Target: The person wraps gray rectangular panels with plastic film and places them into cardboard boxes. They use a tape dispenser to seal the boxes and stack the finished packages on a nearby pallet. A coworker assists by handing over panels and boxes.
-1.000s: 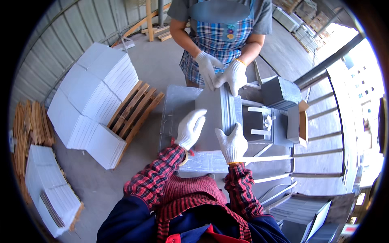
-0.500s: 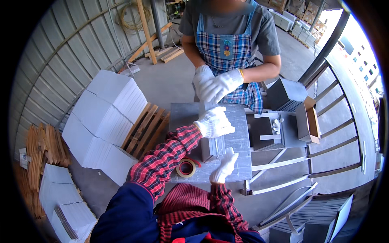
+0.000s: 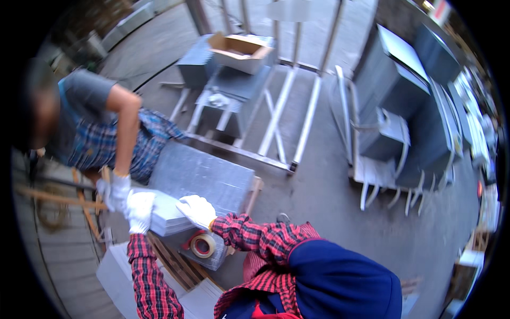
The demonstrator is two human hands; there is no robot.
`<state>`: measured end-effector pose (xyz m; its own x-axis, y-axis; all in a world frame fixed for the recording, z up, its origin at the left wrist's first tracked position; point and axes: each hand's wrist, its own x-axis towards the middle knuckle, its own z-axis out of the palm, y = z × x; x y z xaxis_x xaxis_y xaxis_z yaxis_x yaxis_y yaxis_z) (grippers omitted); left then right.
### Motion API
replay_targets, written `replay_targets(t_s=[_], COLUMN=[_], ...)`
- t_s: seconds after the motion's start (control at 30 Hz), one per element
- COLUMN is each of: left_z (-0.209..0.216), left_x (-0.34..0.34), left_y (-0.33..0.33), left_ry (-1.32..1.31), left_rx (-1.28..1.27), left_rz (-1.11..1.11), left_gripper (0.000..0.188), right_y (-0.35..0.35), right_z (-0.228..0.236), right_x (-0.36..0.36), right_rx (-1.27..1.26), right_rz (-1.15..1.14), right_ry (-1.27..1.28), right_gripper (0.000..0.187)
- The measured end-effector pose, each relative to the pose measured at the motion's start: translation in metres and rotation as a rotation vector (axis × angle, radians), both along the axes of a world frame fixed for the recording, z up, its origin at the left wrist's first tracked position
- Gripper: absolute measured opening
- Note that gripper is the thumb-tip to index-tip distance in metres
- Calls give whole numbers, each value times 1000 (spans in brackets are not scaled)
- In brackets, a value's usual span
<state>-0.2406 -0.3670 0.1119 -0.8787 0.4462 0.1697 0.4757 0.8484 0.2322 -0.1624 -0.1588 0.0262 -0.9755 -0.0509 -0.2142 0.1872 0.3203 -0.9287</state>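
A short stack of flat, pale grey panels (image 3: pixel 169 217) lies on the dark grey tabletop (image 3: pixel 210 171). My left hand (image 3: pixel 140 212), in a white knit glove, grips the stack's left end. My gloved right hand (image 3: pixel 195 211) is closed over the right edge of the same stack, thumb and fingers partly blurred. A co-worker's gloved hand (image 3: pixel 113 192) is right beside my left hand at that end; what it touches is hard to make out. Just below the stack, a roll of tape (image 3: pixel 203 245) with a red dispenser sits on the tabletop.
The co-worker (image 3: pixel 106 127) stands at the far left. An open cardboard box (image 3: pixel 241 52) and dark panel stacks rest on a metal frame (image 3: pixel 276 119) beyond the table. Strapped panels (image 3: pixel 396 133) stand at right. A wooden pallet (image 3: pixel 178 263) lies below left.
My view has swung to the right, so the table and co-worker now appear farther left. My right hand has come from beside the tape up to the stack. The left has shifted to its end.
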Motion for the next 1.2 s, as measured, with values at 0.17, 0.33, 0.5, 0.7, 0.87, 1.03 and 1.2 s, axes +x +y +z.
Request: replay_targets(t_s=[0.17, 0.33, 0.5, 0.7, 0.87, 1.03, 1.2], left_z=[3, 38, 17, 20, 32, 11, 2], left_x=[-9, 26, 85, 78, 85, 81, 134], left_y=[-30, 34, 48, 45, 61, 71, 162], left_ry=[-29, -110, 109, 86, 90, 166, 339], left_rx=[-25, 37, 17, 51, 25, -209, -289], left_rz=[-10, -92, -3, -44, 22, 161, 396], left_gripper=[26, 26, 41, 35, 28, 31, 46], right_y=[99, 216, 278, 259, 244, 334, 451], right_z=[-64, -171, -203, -222, -207, -205, -167], right_x=[65, 221, 437, 611, 585, 505, 476], right_rx=[141, 493, 735, 618, 467, 769, 805], right_rz=[152, 59, -388, -375, -48, 75, -335], right_ry=[81, -42, -554, -756, -424, -329, -333], right_gripper=[53, 36, 41, 30, 34, 24, 20])
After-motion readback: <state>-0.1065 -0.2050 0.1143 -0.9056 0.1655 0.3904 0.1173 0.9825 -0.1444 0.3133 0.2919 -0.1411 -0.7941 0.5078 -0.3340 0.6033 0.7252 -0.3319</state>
